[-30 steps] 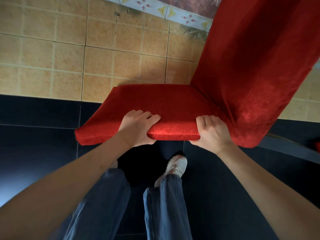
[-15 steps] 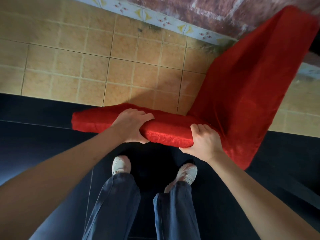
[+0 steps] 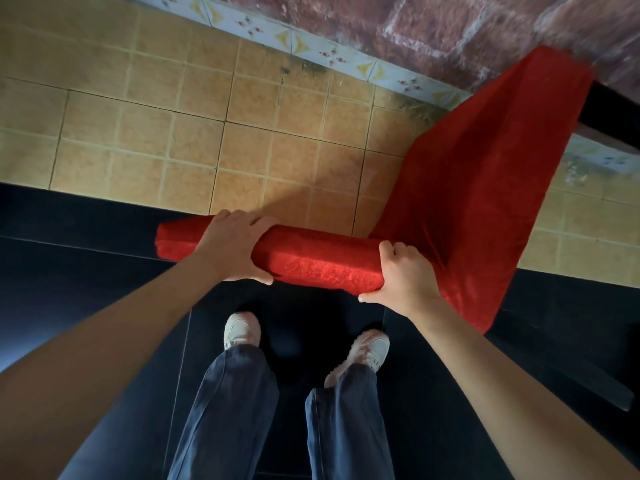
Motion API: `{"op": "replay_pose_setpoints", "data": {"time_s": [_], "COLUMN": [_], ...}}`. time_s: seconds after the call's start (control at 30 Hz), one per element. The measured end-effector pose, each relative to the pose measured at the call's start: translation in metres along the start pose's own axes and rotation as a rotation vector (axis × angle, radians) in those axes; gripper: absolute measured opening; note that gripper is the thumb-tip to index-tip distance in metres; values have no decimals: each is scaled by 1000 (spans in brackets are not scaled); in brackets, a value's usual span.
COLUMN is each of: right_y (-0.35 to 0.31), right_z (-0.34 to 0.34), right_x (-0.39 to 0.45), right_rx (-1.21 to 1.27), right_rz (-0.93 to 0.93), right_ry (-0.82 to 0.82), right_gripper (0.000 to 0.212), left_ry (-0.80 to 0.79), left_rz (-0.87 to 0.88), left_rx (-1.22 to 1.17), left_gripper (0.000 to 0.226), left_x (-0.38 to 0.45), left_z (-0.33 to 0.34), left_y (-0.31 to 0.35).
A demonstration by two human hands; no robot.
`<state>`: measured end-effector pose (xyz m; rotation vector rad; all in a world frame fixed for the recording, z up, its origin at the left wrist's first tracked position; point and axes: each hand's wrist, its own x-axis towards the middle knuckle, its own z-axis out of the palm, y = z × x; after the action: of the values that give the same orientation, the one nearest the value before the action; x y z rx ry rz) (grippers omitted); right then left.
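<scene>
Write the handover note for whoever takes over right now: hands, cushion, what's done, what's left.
Left hand grips the red cushion's near edge, fingers on top, thumb under.
Right hand grips its right end likewise, beside the red cloth running up and right.
Cushion: off the floor, over the join of tan tiles and dark floor.
Done: lifted in both hands. Left: probably carry and set it down; where is unseen.

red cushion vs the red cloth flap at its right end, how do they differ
The red cushion is thick and padded; the red cloth flap is thin and flat. The cushion lies roughly level, edge-on; the flap slants up to the right toward the brick wall. The left hand and right hand grip the cushion; no hand holds the flap's far end. Both are the same red fabric, joined at the cushion's right end.
</scene>
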<state>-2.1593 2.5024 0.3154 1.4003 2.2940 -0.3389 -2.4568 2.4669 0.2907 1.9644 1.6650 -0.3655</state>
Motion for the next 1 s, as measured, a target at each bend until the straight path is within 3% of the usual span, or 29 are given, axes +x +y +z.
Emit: {"op": "replay_pose_setpoints", "data": {"time_s": [0.17,0.37,0.53,0.77,0.9,1.0], "right_y": [-31,-91,-125,-123,-123,-122], "right_z": [3,-2,-6,0,-4,-9], "right_x": [2,26,47,53,56,55], "right_rx": [71,140,109,63,85,78], "right_rz": [131,50,44,6,5,6], "right_ry": [-136,-133,-117,44,-1,-28], "right_gripper": [112,118,113,102,100,85], "left_ry": [-3,-37,-115,-58,-30,-20], "left_rz": [-143,-210,-199,-201,-191,-180], "left_rx": [-81,-103,-257,-354,-367,-364], "left_gripper": [113,112,109,101,94,84], "left_x": [-19,-35,-31,-30,-32,-33], "left_z": [-3,-3,-7,-1,1,-1], "left_y": [-22,-54,-73,-78,-79,-77]}}
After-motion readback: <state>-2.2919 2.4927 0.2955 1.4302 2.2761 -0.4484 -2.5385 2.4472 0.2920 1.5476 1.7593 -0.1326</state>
